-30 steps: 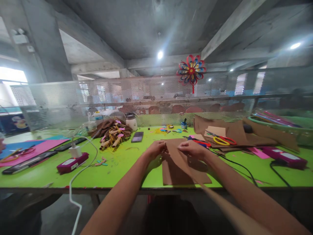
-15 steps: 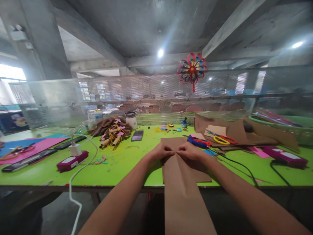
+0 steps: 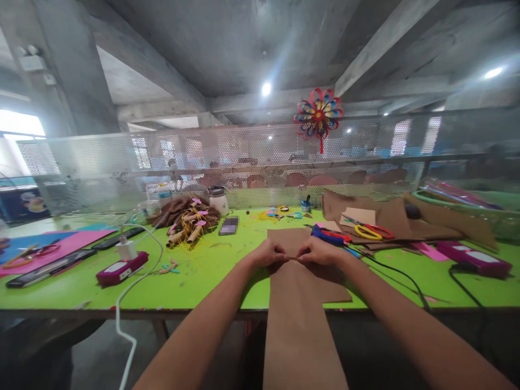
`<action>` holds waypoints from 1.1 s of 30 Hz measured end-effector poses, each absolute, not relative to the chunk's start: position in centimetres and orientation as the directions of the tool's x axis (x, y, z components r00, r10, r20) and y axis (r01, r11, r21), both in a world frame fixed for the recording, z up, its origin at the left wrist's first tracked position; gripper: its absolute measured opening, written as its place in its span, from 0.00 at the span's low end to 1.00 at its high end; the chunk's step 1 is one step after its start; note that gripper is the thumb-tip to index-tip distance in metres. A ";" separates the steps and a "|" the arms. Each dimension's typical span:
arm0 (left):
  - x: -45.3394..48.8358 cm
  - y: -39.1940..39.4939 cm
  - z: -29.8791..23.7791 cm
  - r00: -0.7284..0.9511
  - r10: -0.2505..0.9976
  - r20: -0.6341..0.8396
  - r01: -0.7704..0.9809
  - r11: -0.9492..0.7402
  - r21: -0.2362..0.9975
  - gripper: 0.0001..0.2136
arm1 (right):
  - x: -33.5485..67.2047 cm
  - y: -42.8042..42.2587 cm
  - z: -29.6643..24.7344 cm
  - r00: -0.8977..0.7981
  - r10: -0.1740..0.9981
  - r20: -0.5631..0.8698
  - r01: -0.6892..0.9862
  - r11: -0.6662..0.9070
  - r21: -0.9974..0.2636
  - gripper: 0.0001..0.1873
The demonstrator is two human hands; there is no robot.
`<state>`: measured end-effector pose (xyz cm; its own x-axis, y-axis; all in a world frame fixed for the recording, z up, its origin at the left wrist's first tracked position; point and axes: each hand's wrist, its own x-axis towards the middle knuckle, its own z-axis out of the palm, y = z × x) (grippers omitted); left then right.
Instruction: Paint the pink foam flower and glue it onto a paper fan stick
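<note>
A long strip of brown paper [image 3: 303, 325] runs from the table over its front edge toward me. My left hand [image 3: 268, 253] pinches the far end of this strip, thumb and fingers pressed together. Close beside it, my right hand [image 3: 319, 252] pinches the same end. Beneath both hands lies another brown sheet [image 3: 286, 236], flat on the green table [image 3: 219, 279]. Just beyond my right hand rests a blue-and-red handled tool [image 3: 328, 235], partly hidden by the hand.
Yellow-and-red handled scissors [image 3: 371, 231] lie on brown paper at the right. Purple power strips [image 3: 122, 268] sit at both sides, with a white cable [image 3: 117, 309] hanging over the edge. Rolled brown pieces [image 3: 190, 230] are heaped left of centre. A perforated screen [image 3: 244, 146] stands behind.
The strip's near part has swung slightly left and its crease has flattened. Both hands stay pinched at the far end, with the right one shifted slightly.
</note>
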<state>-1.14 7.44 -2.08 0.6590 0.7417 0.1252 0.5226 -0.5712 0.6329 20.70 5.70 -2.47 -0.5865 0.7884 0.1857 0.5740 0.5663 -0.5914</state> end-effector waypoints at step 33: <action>-1.2 8.0 -1.3 0.707 0.703 0.077 0.602 -0.656 0.455 0.10 | 20.7 3.9 -1.2 -0.616 0.770 0.166 0.711 0.634 -0.304 0.11</action>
